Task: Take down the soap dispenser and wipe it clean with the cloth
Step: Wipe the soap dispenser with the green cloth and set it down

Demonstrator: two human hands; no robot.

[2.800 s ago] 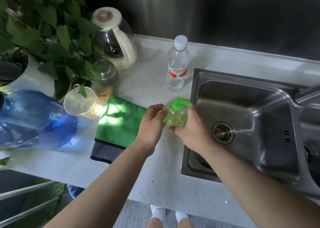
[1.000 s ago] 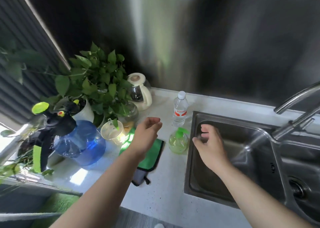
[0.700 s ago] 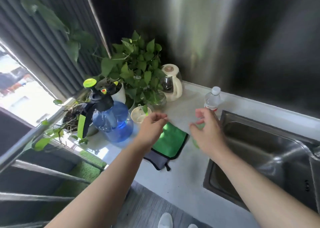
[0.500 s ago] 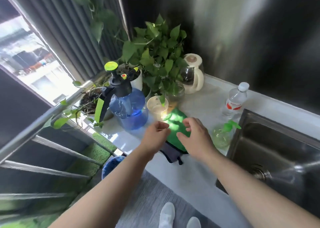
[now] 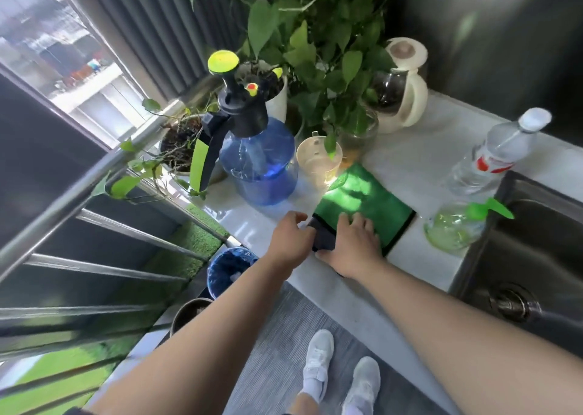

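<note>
The soap dispenser (image 5: pixel 454 230), a clear round bottle of green liquid with a green pump, stands alone on the white counter (image 5: pixel 419 162) by the sink's left rim. The green cloth (image 5: pixel 362 198) lies flat to its left, its dark grey edge turned toward me. My left hand (image 5: pixel 291 241) pinches that dark near-left corner. My right hand (image 5: pixel 353 247) lies over the cloth's near edge, fingers on the green top and thumb at the edge. Neither hand touches the dispenser.
A blue pressure sprayer (image 5: pixel 262 168), a plastic cup (image 5: pixel 318 162), a glass jar (image 5: pixel 358 130), a leafy potted plant (image 5: pixel 315 51) and a kettle (image 5: pixel 402 89) crowd the counter behind the cloth. A water bottle (image 5: pixel 492 159) stands behind the dispenser. The steel sink (image 5: pixel 533 256) is at right.
Both hands let go of the dispenser, which now stands on the counter, and moved left onto the cloth's near edge. The view swung left and down.
</note>
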